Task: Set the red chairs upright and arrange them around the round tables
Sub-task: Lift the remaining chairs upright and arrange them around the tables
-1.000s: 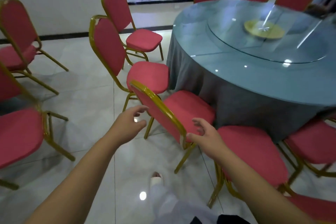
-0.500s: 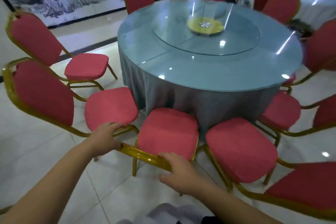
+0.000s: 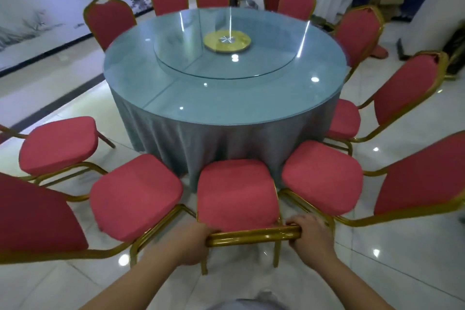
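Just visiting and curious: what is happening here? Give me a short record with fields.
Place: round table with grey cloth
Held thing: nearest red chair, upright, seat facing the table
Left hand: grips the chair's gold back rail
Right hand: grips the same rail
Neighbours: left seat and right seat, close beside it
Background: second table, far right

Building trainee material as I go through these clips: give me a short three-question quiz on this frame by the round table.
1. True or false: the left hand and right hand both grip the gold top rail of the nearest chair.
2. What sits at the centre of the glass turntable? A) vase B) gold disc C) plates
3. Fill in: the far table wears a ___ cloth.
Key: 1 true; 2 B; 3 white.
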The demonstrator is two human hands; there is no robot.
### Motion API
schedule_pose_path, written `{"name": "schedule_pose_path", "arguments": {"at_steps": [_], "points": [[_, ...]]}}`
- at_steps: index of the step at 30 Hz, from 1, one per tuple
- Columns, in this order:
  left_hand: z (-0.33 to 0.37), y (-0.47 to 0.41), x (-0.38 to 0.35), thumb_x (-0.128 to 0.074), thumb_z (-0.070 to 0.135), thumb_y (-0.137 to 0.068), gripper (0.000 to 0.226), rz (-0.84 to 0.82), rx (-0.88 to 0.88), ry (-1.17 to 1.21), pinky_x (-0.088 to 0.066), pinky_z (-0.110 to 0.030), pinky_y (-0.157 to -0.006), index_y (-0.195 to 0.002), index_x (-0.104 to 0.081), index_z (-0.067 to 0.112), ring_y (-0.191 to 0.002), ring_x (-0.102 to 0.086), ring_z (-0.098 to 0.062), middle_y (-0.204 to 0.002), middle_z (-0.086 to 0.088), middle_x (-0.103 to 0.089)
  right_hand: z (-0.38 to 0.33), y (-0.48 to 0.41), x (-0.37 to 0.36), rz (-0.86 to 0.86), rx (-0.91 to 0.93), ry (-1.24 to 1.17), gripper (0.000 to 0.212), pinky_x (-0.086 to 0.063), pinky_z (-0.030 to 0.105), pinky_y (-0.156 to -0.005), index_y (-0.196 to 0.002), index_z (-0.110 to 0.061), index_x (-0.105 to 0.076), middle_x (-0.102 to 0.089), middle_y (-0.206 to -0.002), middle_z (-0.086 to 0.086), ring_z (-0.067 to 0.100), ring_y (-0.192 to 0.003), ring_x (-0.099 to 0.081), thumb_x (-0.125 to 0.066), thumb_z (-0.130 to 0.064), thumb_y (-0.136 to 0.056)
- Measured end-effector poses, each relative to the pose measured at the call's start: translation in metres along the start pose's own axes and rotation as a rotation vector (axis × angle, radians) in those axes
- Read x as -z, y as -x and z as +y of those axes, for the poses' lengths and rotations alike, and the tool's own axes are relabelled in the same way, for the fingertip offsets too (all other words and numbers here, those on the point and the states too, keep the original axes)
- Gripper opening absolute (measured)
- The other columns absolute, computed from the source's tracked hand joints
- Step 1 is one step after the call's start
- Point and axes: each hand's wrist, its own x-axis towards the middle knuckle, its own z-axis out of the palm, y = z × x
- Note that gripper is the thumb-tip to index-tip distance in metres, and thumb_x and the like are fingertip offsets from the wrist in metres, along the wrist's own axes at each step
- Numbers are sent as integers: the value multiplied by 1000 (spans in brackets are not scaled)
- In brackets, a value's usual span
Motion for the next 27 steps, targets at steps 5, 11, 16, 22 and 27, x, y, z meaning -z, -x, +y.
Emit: {"name": "schedule_pose_path", "arguments": {"at_steps": [5, 11, 16, 22, 27], "points": [[-13, 6, -7, -47, 9, -81, 40, 89, -61, 28, -55, -34, -75, -107, -67, 31, -88, -63, -18, -92, 6, -67, -15, 4, -7, 112, -39, -25, 31, -36, 31, -90, -101, -37, -69, -62, -117, -7, 24, -119, -47, -69, -15, -80], [-83, 38, -1, -50, 16, -82, 42, 142, -19, 1, -52, -30, -70, -114, -66, 36, -85, -64, -17, -90, 6, -68, -88, 2, -25, 50, 10, 18, 25, -27, 41, -101, -94, -42, -69, -53, -123, -20, 15, -130, -32, -65, -21, -82], [-130, 58, 16, -51, 22, -84, 35, 117, 45, 13, -45, -26, -65, -110, -64, 42, -77, -60, -12, -79, 12, -60, -141, -3, -45, -2, 36, 3, 21, -25, 44, -101, -99, -37, -67, -53, -124, -17, 16, -130, -29, -62, -21, -86], [-155, 66, 33, -56, 26, -86, 31, 97, 97, 39, -48, -26, -71, -112, -65, 41, -83, -61, -12, -89, 12, -65, -170, -7, -63, -79, 49, -31, 29, -26, 51, -106, -104, -37, -65, -52, -125, -11, 21, -127, -33, -58, -15, -87], [-139, 68, 30, -65, 24, -85, 35, 125, 146, 102, -55, -33, -82, -115, -59, 40, -88, -62, -10, -99, 8, -65, -157, -4, -47, -245, 125, -114, 59, -19, 51, -115, -137, -41, -48, -36, -149, -8, 22, -140, -24, -63, -21, -83]]}}
